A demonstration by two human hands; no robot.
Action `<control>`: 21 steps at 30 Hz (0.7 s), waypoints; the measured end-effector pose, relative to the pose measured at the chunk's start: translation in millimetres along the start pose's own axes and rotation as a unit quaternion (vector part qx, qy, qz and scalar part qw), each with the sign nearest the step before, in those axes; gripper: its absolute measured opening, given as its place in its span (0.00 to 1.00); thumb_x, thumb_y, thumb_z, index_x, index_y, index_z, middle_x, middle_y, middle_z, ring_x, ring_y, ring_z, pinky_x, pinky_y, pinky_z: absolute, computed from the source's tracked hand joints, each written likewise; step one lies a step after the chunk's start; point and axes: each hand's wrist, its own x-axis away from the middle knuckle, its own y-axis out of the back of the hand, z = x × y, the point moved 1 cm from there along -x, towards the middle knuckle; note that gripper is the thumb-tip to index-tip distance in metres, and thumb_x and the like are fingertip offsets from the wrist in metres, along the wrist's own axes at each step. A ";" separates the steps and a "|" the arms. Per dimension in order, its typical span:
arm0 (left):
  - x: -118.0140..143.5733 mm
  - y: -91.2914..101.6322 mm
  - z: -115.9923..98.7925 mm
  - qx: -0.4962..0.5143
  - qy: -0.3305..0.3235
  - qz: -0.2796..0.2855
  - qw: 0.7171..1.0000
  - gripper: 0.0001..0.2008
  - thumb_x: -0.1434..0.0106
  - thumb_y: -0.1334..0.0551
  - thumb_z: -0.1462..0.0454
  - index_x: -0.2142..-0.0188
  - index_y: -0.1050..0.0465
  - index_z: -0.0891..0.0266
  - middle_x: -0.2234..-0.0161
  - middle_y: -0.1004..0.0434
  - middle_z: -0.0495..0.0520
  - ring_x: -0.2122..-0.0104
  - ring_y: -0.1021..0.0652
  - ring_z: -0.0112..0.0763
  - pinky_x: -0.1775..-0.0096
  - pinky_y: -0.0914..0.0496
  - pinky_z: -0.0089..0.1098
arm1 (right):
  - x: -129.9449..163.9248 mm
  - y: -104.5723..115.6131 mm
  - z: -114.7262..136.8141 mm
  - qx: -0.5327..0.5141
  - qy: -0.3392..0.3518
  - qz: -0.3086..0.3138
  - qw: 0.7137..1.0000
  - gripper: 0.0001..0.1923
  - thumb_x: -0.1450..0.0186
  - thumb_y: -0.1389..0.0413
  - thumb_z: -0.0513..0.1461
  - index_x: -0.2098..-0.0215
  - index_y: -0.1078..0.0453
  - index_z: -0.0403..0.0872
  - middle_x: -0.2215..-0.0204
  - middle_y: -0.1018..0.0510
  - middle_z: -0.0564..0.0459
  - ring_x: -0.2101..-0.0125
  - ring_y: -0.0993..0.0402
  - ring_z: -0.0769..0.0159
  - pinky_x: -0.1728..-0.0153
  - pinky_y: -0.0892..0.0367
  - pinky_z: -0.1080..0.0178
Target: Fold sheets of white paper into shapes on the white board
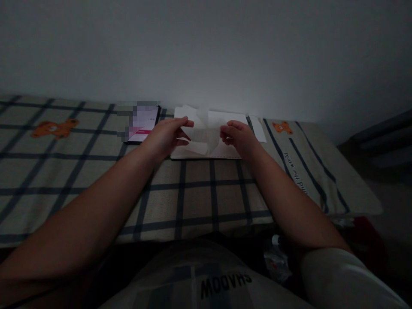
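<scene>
At the far left of the checked bedcover [80,171], which is beige with dark blue lines, an orange cartoon bear print [55,128] lies flat in the fabric. Further right, a phone [143,124] with a lit pink and white screen rests near the wall, just beside the left hand [164,138]. That hand reaches forward on a bare forearm, its grip pressed together on the left edge of a thin white sheet of paper [204,135], thumb under and fingers on top. The sheet is crumpled and lifted slightly, held between both hands above an open white notebook [231,118] that lies flat on the bedcover close to the wall. The right hand [240,137] pinches the right side of the same sheet, its fingers curled inward. Just right of the notebook a smaller white slip [258,128] lies on the cover, and beyond it sits a second orange bear print [282,127] beside blue stripes and printed lettering.
</scene>
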 end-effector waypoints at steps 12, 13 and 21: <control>2.9 -1.3 3.0 -0.098 -0.034 0.003 0.995 0.07 0.43 0.29 0.64 0.64 0.18 0.62 0.73 0.22 0.50 0.73 0.24 0.25 0.68 0.28 0.26 | -2.8 0.8 2.2 -0.009 0.021 -0.059 0.998 0.11 0.38 0.39 0.43 0.75 0.34 0.49 0.78 0.28 0.57 0.77 0.36 0.74 0.76 0.43 0.67; 2.0 -0.9 4.1 -0.103 -0.041 -0.007 0.994 0.07 0.43 0.29 0.64 0.63 0.18 0.62 0.72 0.21 0.50 0.73 0.24 0.25 0.66 0.27 0.27 | -2.8 0.8 2.2 -0.004 0.021 -0.058 0.998 0.11 0.38 0.39 0.43 0.75 0.33 0.49 0.78 0.28 0.57 0.77 0.36 0.74 0.76 0.43 0.67; -4.2 2.7 6.8 -0.091 -0.109 -0.051 0.989 0.07 0.45 0.28 0.64 0.65 0.19 0.62 0.66 0.19 0.51 0.69 0.23 0.25 0.62 0.25 0.29 | -4.4 1.9 -0.9 -0.018 -0.019 -0.022 0.999 0.09 0.39 0.40 0.44 0.71 0.30 0.48 0.72 0.22 0.55 0.74 0.29 0.71 0.76 0.39 0.68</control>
